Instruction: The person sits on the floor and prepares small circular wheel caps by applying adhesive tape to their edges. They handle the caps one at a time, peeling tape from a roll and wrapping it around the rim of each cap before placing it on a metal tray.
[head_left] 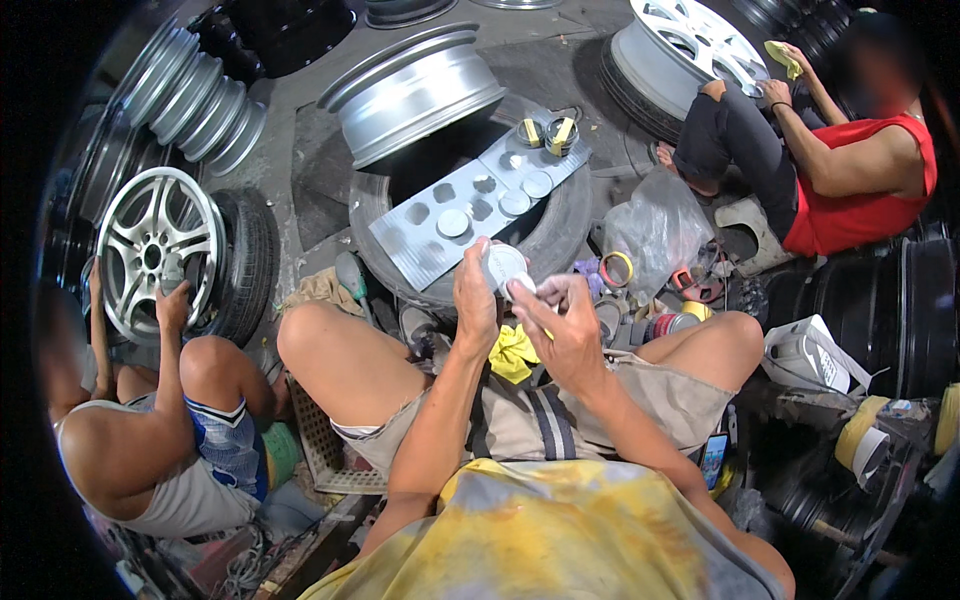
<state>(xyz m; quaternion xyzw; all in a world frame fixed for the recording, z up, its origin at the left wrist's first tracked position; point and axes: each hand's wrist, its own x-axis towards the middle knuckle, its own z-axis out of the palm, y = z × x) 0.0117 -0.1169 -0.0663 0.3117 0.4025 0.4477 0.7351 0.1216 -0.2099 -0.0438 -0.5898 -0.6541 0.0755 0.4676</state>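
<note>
Left hand [476, 298]: curled, gripping round silver cap [503, 262], frame centre
Right hand [568, 322]: half-closed, fingertips at cap's edge, hold unclear
Grey panel [404, 250]: upper centre, across tyre [573, 228]

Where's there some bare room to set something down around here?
The clearest patch is the floor between the tilted silver rim and the white wheel. The ribbed panel has a small bare strip at its near-left end. It's crowded right of the tire, with a plastic bag and yellow ring.
</note>
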